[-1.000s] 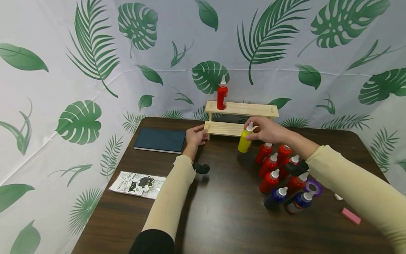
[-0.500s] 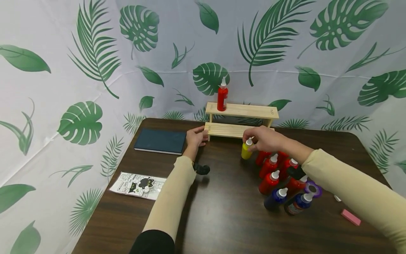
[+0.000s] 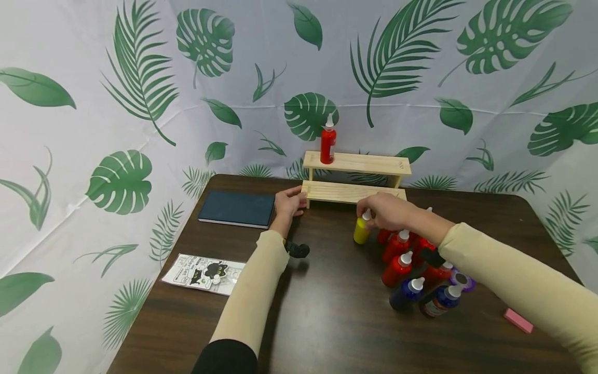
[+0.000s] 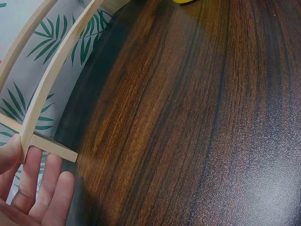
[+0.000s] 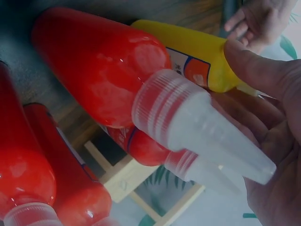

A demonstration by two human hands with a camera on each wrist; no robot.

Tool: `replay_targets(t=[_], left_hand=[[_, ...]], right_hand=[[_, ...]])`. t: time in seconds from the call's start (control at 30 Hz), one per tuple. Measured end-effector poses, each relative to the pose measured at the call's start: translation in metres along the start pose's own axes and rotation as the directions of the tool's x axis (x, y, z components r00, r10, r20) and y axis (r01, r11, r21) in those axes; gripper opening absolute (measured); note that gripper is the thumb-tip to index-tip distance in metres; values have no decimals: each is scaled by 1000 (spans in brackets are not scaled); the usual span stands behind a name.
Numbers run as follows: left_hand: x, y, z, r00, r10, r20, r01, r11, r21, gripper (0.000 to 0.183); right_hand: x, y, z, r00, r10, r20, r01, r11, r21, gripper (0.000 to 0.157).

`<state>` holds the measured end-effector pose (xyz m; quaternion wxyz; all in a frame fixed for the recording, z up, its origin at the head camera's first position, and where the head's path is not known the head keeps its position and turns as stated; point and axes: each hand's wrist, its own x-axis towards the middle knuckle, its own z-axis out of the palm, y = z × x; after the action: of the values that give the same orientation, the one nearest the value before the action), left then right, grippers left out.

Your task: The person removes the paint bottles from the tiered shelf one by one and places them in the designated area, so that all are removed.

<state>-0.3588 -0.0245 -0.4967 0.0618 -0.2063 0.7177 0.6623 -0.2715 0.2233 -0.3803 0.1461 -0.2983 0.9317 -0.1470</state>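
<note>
My right hand (image 3: 386, 212) holds a yellow squeeze bottle (image 3: 360, 232) by its upper part, thumb on the shoulder. The bottle stands nearly upright, low over or on the table; I cannot tell which. Its orange-and-blue label shows in the right wrist view, where red squeeze bottles (image 5: 101, 66) with clear nozzle caps crowd close to the palm. My left hand (image 3: 288, 202) grips the left end of a two-tier wooden rack (image 3: 345, 191), the thumb above and fingers below the lower board (image 4: 49, 89). One red bottle (image 3: 328, 145) stands upright on the upper board's left.
Several red bottles (image 3: 396, 269) stand right of the yellow one, partly under my right forearm. Nearer are two dark blue bottles (image 3: 405, 294), a purple ring-shaped item (image 3: 462, 280) and a pink block (image 3: 518, 320). A dark notebook (image 3: 237, 208) and cat-printed packet (image 3: 203, 274) lie left.
My right hand has brought the yellow bottle down and toward me, from in front of the rack's lower board to beside the red bottles. The left hand has stayed at the rack's end.
</note>
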Motion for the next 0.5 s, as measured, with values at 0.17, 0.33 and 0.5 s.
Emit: replay_targets(t=[0.17, 0.33, 0.5], left_hand=[[0, -1, 0, 1000, 6, -1, -6, 1000, 5, 27], [1, -1, 0, 1000, 10, -5, -10, 1000, 8, 27], [3, -1, 1, 1000, -5, -7, 5, 1000, 15, 26]], right_hand=[[-2, 0, 1, 1000, 21, 4, -21, 1000, 5, 23], [-2, 2, 2, 999, 49, 4, -49, 999, 1, 25], [-3, 1, -2, 997, 72, 22, -73, 997, 35, 33]])
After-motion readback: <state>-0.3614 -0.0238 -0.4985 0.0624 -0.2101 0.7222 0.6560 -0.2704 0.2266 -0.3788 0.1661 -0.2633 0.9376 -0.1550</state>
